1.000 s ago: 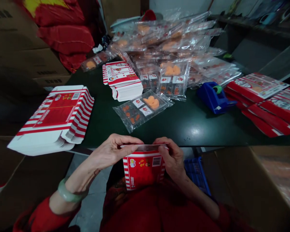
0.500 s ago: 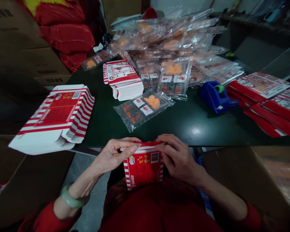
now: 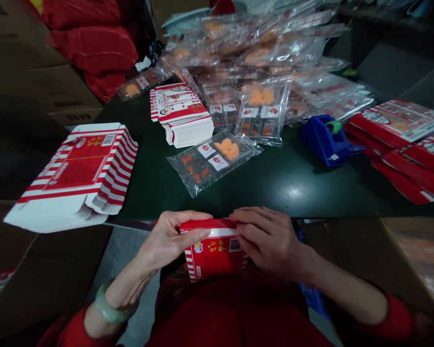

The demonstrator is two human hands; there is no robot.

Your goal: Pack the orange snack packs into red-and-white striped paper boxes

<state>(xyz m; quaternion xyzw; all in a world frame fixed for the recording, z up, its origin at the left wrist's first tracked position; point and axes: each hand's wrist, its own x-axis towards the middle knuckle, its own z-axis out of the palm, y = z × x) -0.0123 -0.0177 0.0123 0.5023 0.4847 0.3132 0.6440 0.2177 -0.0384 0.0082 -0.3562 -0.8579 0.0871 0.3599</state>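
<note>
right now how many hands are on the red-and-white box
2: the left hand pinches the red-and-white box near its upper left corner; the right hand touches its upper right. No other hands show.

White-striped red carton [image 3: 211, 260], blue tape dispenser [image 3: 318, 143]

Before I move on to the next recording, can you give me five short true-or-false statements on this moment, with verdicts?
1. The left hand and right hand both touch the red-and-white box. True.
2. The tape dispenser stands on the table. True.
3. The tape dispenser is yellow. False: it is blue.
4. The bangle is on the right wrist. False: it is on the left.
5. The box lies on the table. False: the hands hold it before the table's near edge.
</note>
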